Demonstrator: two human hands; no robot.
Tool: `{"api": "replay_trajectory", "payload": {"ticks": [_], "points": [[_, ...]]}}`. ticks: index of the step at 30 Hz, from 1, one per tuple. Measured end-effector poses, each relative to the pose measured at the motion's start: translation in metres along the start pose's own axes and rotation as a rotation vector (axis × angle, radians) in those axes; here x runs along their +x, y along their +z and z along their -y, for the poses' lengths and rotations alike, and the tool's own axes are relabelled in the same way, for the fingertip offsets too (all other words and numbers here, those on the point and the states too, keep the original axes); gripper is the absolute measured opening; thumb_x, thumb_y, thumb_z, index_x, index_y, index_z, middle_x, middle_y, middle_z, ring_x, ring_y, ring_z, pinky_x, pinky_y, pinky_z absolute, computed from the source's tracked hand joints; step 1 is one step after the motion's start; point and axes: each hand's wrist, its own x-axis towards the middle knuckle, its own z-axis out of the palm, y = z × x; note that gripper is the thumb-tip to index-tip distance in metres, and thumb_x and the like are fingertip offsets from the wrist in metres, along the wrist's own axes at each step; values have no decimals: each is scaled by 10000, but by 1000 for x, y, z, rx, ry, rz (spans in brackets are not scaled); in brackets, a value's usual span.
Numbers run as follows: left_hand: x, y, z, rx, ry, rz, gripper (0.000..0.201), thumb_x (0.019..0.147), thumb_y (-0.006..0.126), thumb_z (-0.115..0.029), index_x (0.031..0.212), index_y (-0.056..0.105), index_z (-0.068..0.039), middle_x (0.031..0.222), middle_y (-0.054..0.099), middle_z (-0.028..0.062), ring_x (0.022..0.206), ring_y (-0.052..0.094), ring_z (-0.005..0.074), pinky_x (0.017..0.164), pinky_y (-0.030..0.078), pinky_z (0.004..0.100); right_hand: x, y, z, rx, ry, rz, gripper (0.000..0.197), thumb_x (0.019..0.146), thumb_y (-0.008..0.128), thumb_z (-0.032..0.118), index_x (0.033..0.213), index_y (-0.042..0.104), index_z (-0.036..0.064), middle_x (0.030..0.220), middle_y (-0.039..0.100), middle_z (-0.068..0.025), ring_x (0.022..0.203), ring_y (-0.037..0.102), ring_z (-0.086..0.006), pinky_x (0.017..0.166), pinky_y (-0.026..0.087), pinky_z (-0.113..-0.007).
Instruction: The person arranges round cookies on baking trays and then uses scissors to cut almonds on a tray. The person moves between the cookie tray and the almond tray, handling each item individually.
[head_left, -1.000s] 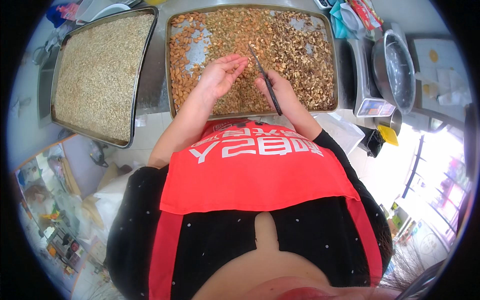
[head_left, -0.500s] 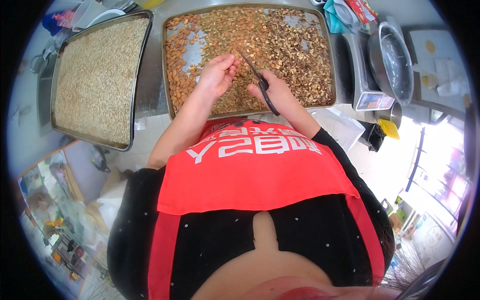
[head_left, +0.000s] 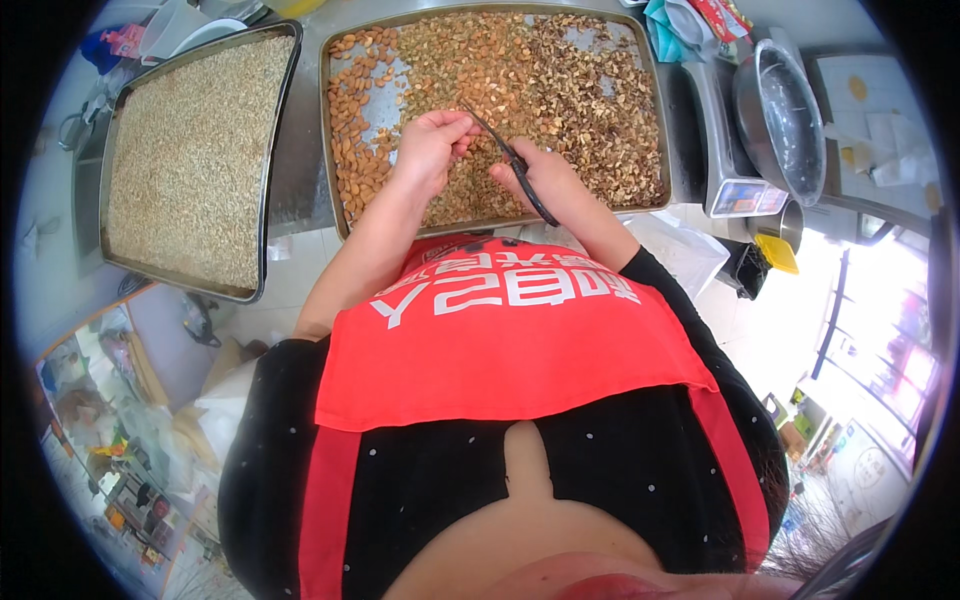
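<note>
My right hand (head_left: 556,182) is closed round the dark handles of a pair of scissors (head_left: 524,180), whose blades point up and to the left. Close to the blade tips, the thumb and fingers of my left hand (head_left: 430,152) are pinched together; whatever they hold is too small to make out. Both hands are above a large metal baking tray (head_left: 325,130). In it, whole almonds (head_left: 356,155) lie at the left, small greenish seeds (head_left: 432,62) run down the middle with some almonds among them, and broken dark-edged walnut pieces (head_left: 622,125) cover the right.
A second baking tray (head_left: 268,170) at the left is full of pale flakes or seeds (head_left: 190,165). Right of the nut tray stand a scale (head_left: 712,140) and a metal bowl (head_left: 782,125). Colourful packets (head_left: 690,25) lie behind them. A yellow-lidded container (head_left: 776,254) sits lower right.
The scissors' tips have shifted slightly left, nearer the pinched left fingers. My right hand has moved a little with them; the left hand is almost still.
</note>
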Motion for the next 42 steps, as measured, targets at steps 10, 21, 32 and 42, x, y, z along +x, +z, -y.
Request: {"api": "replay_trajectory", "payload": {"ticks": [10, 21, 32, 42], "points": [[-1, 1, -9, 137, -9, -7, 116, 880, 585, -80, 934, 599, 22, 814, 645, 85, 593, 515, 62, 528, 430, 176, 0, 13, -6, 56, -51, -45, 404, 845, 612, 427, 851, 524, 33, 653, 575, -179, 623, 588, -356, 575, 448, -412], [8, -9, 10, -61, -102, -34, 145, 899, 534, -48, 1006, 557, 48, 872, 627, 110, 697, 558, 117, 626, 479, 188, -1, 18, -2, 112, 77, -45, 366, 861, 625, 377, 813, 549, 22, 559, 538, -94, 472, 528, -202, 466, 415, -338], [1, -5, 3, -272, -168, 0, 262, 946, 410, -31, 1193, 418, 56, 1106, 574, 225, 1019, 600, 306, 793, 534, 291, -4, 11, -5, 225, 84, -143, 335, 846, 655, 340, 829, 519, 35, 541, 523, -56, 430, 519, -139, 404, 405, -285], [-4, -6, 1, -77, -66, 89, 186, 924, 495, -48, 1092, 522, 28, 899, 608, 83, 607, 469, 51, 516, 421, 181, -10, 3, -6, 11, -30, -81, 467, 778, 673, 460, 890, 511, 36, 720, 593, -172, 695, 595, -363, 618, 458, -415]]}}
